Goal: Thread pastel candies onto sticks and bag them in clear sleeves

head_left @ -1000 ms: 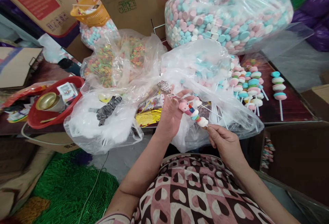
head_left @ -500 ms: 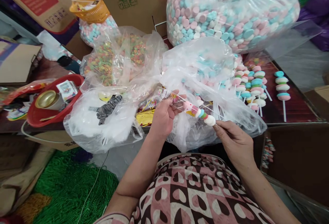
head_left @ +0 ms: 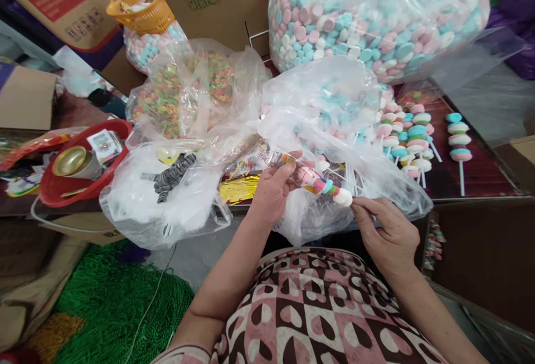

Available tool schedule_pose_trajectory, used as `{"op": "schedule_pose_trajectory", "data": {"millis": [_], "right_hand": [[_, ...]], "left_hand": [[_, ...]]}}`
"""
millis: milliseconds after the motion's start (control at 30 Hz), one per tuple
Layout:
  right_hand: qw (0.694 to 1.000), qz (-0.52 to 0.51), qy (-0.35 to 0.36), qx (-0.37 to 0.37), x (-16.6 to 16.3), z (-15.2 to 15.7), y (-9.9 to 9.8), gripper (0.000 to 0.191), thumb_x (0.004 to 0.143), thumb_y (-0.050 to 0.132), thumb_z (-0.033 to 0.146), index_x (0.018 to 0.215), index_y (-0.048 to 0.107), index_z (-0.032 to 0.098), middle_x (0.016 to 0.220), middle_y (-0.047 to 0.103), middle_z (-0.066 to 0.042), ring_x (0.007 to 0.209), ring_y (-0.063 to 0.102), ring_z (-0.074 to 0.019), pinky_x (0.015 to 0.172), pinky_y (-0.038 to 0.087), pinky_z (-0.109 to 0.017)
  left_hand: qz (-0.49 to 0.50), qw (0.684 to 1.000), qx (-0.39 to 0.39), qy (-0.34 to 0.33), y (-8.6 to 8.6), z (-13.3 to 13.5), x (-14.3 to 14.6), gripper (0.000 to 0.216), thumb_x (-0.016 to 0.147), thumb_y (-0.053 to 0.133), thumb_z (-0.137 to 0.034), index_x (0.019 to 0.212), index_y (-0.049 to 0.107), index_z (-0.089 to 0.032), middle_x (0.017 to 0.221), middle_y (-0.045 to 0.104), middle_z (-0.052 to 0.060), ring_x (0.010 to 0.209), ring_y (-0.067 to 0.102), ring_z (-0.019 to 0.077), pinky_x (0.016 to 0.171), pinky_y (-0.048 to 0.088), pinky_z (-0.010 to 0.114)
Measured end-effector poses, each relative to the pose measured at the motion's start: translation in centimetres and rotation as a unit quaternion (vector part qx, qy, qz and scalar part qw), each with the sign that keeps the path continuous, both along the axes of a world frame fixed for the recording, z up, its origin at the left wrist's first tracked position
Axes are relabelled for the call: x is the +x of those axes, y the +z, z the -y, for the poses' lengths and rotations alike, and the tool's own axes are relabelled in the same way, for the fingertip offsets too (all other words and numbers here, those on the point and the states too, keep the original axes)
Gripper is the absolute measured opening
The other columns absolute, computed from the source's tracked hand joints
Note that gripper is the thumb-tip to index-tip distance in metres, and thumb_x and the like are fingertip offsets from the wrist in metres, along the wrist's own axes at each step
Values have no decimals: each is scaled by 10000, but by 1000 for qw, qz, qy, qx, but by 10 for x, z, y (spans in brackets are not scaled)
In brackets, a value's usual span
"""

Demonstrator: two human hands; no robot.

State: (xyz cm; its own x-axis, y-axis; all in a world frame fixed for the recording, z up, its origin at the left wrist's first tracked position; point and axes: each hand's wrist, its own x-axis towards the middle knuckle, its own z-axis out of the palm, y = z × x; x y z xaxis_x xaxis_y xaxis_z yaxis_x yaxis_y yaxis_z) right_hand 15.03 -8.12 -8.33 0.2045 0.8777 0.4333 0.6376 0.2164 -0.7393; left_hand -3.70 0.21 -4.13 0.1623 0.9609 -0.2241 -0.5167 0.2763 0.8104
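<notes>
My left hand [head_left: 271,191] is closed on a small clear printed wrapper bag [head_left: 276,159] in front of my lap. A candy skewer [head_left: 328,187] with pink, blue, green and white pieces lies with its tip inside that wrapper. My right hand [head_left: 387,233] pinches the skewer's stick end, just below the white piece. Both hands hover over crumpled clear plastic bags [head_left: 317,208] at the table's near edge. Finished candy skewers [head_left: 407,141] lie in rows on the dark table [head_left: 480,177] to the right.
A huge clear bag of pastel candy discs [head_left: 368,13] fills the back. A bag of colourful ring candies [head_left: 188,91] sits centre-left. A red basin [head_left: 54,188] with a gold tin stands at left, a yellow basket [head_left: 140,7] behind. Cardboard boxes line the back; green netting lies on the floor.
The skewer swung from steeply tilted to nearly level and slid into the wrapper held by my left hand. My right hand shifted right and slightly up along the stick.
</notes>
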Motion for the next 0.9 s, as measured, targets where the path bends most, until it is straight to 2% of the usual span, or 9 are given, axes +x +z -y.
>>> {"op": "schedule_pose_trajectory", "data": {"millis": [200, 433, 600, 733, 900], "right_hand": [[992, -106, -5, -72, -5, 2, -7, 170, 885, 623, 365, 913, 725, 232, 819, 741, -36, 715, 671, -195, 678, 543, -326], [999, -16, 20, -43, 0, 1, -9, 231, 918, 569, 382, 904, 744, 231, 829, 767, -61, 728, 707, -220, 686, 548, -326], [994, -64, 27, -90, -3, 1, -7, 267, 921, 553, 433, 880, 724, 231, 716, 720, -44, 601, 639, -192, 571, 493, -301], [970, -172, 60, -163, -6, 2, -9, 301, 912, 554, 489, 858, 697, 230, 535, 538, 13, 466, 470, -142, 442, 367, -269], [908, -306, 125, -259, -8, 1, -9, 360, 900, 559, 540, 828, 658, 202, 480, 374, 60, 421, 322, -99, 398, 257, -243]], "left_hand": [[9, 1000, -1, -2, -4, 5, 9, 265, 793, 708, -392, 961, 722, -187, 889, 763, 60, 806, 710, 192, 736, 553, 320], [0, 1000, 16, 3, -5, 6, 12, 332, 741, 776, -388, 1002, 708, -194, 895, 771, 59, 833, 717, 195, 788, 550, 329], [3, 1000, 15, -11, -6, 10, 16, 342, 724, 796, -390, 981, 701, -187, 890, 766, 51, 805, 714, 176, 784, 544, 314], [16, 1000, 1, -26, -7, 14, 19, 351, 727, 792, -400, 985, 681, -189, 809, 748, 22, 792, 705, 171, 824, 537, 341], [5, 999, 32, -44, -9, 14, 16, 267, 786, 742, -365, 971, 665, -188, 782, 740, 17, 735, 678, 145, 780, 517, 304]]}}
